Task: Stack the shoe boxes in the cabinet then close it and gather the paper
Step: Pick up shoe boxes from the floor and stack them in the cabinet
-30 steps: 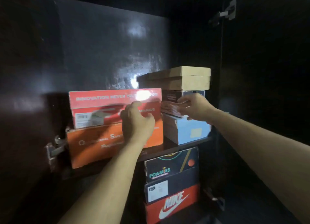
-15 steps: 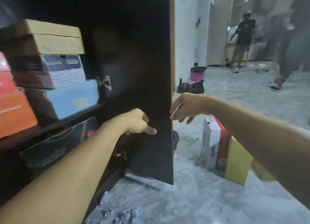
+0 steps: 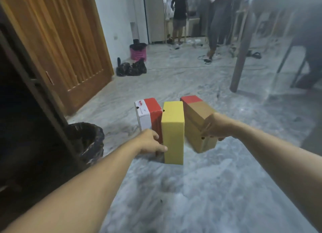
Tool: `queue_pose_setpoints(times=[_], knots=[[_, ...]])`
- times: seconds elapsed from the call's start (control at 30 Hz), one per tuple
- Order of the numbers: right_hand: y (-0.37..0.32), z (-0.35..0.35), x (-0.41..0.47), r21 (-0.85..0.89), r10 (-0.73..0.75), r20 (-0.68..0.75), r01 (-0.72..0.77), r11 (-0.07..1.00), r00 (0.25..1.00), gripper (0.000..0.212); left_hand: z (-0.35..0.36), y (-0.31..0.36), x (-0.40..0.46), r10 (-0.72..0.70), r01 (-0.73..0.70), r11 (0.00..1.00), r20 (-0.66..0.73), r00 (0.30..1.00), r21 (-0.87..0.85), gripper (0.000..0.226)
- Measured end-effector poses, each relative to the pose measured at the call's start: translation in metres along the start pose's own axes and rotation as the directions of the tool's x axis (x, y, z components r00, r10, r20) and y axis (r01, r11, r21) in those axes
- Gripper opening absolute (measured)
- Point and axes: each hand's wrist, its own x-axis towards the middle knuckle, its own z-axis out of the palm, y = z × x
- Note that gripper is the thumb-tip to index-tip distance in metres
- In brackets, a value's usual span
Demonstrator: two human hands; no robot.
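**Both hands at the 3 upright shoe boxes on the floor**

3 shoe boxes stand on end on the grey marbled floor [image 3: 209, 189], side by side. From left to right: a red and white box [image 3: 148, 114], a yellow box [image 3: 173, 131], and a brown box [image 3: 196, 124] with a red far end.

Left hand [image 3: 149, 142]: reaches the left side of the yellow box, low down. The thumb lies on the near face of the yellow box and the fingers [image 3: 156, 136] curl into the gap between the yellow box and the red and white box. The fingers grasp the yellow box at its left edge.

Right hand [image 3: 214, 126]: sits at the near upper corner of the brown box. The fingers wrap round the corner, so they grasp the brown box. The fingertips are partly hidden behind the hand.

Box positions: the yellow box touches or stands just beside the red and white box; which of the 2 cannot be told. The brown box stands apart from the yellow box, tilted slightly away to the right.

Surroundings: a dark cabinet [image 3: 26, 119] fills the left edge of the view. A black bin bag [image 3: 87, 140] stands just beside it. A wooden door [image 3: 66, 46] stands behind. 2 people stand at the far end of the room, blurred.
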Motion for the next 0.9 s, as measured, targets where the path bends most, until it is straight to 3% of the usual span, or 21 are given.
queue_pose_setpoints(times=[0.1, 0.23, 0.33, 0.4, 0.5, 0.57, 0.63, 0.7, 0.83, 0.9], knots=[[0.015, 0.019, 0.027, -0.098, -0.024, -0.084, 0.015, 0.995, 0.996, 0.038, 0.02, -0.004, 0.046, -0.044, 0.035, 0.992, -0.074, 0.996, -0.119, 0.069], [0.003, 0.047, 0.061, -0.066, -0.145, -0.171, 0.136, 0.989, 0.974, 0.031, 0.041, -0.023, 0.096, -0.089, 0.067, 0.983, -0.128, 0.988, -0.172, 0.066], [-0.019, 0.066, 0.092, -0.086, -0.268, -0.163, 0.257, 0.963, 0.95, 0.061, 0.055, -0.038, 0.125, -0.122, 0.089, 0.963, -0.115, 0.986, -0.254, 0.07], [-0.029, 0.079, 0.11, -0.113, -0.305, -0.137, 0.291, 0.95, 0.942, 0.069, 0.064, -0.047, 0.14, -0.132, 0.097, 0.957, -0.111, 0.985, -0.274, 0.067], [-0.031, 0.096, 0.118, -0.192, -0.284, -0.182, 0.249, 0.949, 0.942, 0.053, 0.08, -0.063, 0.153, -0.158, 0.128, 0.946, -0.08, 0.984, -0.297, 0.06], [-0.023, 0.105, 0.11, -0.165, -0.274, -0.349, 0.23, 0.959, 0.896, 0.049, 0.091, -0.072, 0.157, -0.193, 0.163, 0.928, -0.056, 0.98, -0.335, 0.056], [-0.007, 0.109, 0.099, -0.063, -0.203, -0.506, 0.2, 0.978, 0.838, 0.059, 0.101, -0.079, 0.162, -0.256, 0.211, 0.892, -0.061, 0.965, -0.399, 0.052], [0.01, 0.107, 0.091, 0.054, -0.063, -0.563, 0.113, 0.992, 0.824, 0.076, 0.111, -0.083, 0.169, -0.317, 0.245, 0.835, -0.067, 0.946, -0.492, 0.043], [0.039, 0.103, 0.08, 0.22, 0.142, -0.547, -0.022, 0.975, 0.825, 0.074, 0.129, -0.071, 0.167, -0.391, 0.32, 0.643, 0.061, 0.919, -0.696, 0.021], [0.05, 0.103, 0.075, 0.317, 0.207, -0.508, -0.042, 0.948, 0.836, 0.07, 0.145, -0.069, 0.171, -0.369, 0.318, 0.578, 0.107, 0.923, -0.752, 0.03]])
